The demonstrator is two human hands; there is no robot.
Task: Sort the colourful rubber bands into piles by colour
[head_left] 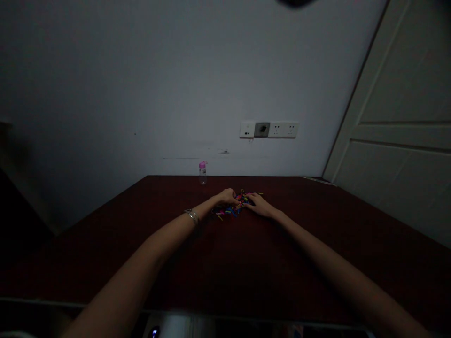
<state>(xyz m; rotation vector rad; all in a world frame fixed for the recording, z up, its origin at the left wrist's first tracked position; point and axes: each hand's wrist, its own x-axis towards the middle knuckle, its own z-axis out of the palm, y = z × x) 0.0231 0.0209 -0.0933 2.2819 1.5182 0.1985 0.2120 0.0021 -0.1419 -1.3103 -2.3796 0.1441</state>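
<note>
Reaching from the near side, two bare hands meet at one pile of small coloured pieces point(240, 204) on the far half of a dark red table point(218, 267). The pieces, among them pink, blue, yellow and green ones, overlap too closely to be counted. The left hand point(227, 195) bends its fingers down over the pile's left side; whether they grasp a piece cannot be told. The right hand point(260, 205) lies at the pile's right edge, thumb and fingers parted, though whether a piece sits between them cannot be told either. A silvery bracelet point(192, 216) circles the left arm.

One clear bottle point(202, 176) with a pink cap stands farther back, left of the pile; the dark marks on its side are too small to read. On the far wall point(176, 84) is one row of four outlet plates point(272, 130), three white and one grey, with dark openings. One pale panelled door point(398, 117) rises at the right. Below the table's near edge, left of centre, one small display point(154, 333) glows, its characters unreadable.
</note>
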